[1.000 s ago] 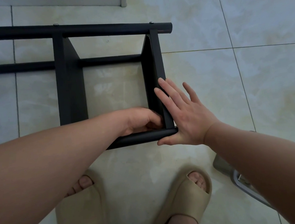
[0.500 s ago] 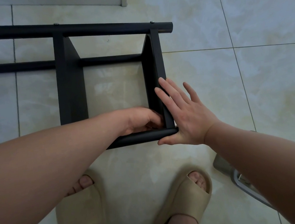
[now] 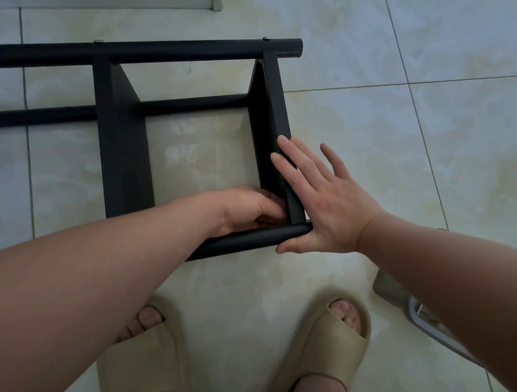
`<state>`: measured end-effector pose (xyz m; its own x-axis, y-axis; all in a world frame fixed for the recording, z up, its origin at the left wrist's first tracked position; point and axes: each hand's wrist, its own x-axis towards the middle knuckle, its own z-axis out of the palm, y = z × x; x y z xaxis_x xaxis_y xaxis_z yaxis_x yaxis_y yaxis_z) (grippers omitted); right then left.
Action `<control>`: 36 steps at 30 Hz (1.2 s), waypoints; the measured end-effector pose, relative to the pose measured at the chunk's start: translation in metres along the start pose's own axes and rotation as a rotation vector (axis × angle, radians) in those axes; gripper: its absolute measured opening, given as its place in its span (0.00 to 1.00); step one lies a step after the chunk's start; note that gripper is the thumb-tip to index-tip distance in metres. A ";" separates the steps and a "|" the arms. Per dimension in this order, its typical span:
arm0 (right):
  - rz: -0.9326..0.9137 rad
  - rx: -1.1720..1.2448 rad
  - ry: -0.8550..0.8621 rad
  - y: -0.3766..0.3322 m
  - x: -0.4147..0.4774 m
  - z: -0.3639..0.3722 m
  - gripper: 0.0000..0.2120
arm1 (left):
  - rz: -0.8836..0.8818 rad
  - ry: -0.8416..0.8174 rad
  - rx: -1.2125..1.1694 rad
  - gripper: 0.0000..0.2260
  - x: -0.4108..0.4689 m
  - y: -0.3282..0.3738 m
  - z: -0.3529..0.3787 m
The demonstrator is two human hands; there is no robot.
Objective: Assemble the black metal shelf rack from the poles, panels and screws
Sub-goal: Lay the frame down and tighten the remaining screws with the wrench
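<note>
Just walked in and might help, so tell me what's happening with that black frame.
A person stands over a half-built black rack lying on the floor. The right hand presses flat against the end panel and the near pole. The left hand is curled inside that corner; what it holds is hidden. Two screws sit in the far pole.

A black rack (image 3: 122, 146) lies on its side on a pale tiled floor (image 3: 402, 115). The left hand (image 3: 245, 208) reaches into the corner where the near pole (image 3: 246, 241) meets the end panel (image 3: 276, 113). Its fingers (image 3: 271, 208) are curled, and what they hold is hidden. The right hand (image 3: 326, 207) lies flat against the panel's outer face, fingers straight, with the thumb just under the pole's end. Two screw heads (image 3: 266, 38) show on the far pole (image 3: 169, 48). Two beige sandals (image 3: 326, 349) stand below.
</note>
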<state>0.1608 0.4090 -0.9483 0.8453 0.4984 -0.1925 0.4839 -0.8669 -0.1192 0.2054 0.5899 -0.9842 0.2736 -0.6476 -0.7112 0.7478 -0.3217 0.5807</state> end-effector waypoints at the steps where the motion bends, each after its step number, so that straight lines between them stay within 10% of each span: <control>1: 0.000 0.001 0.001 0.000 0.000 0.000 0.60 | 0.001 0.001 -0.016 0.10 0.000 0.000 0.000; 36: 0.002 0.017 -0.004 0.001 0.001 0.001 0.60 | 0.014 0.087 0.040 0.08 0.006 0.002 0.001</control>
<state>0.1616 0.4085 -0.9491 0.8453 0.4968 -0.1966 0.4785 -0.8676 -0.1352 0.2080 0.5848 -0.9866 0.3366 -0.5905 -0.7335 0.7194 -0.3413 0.6049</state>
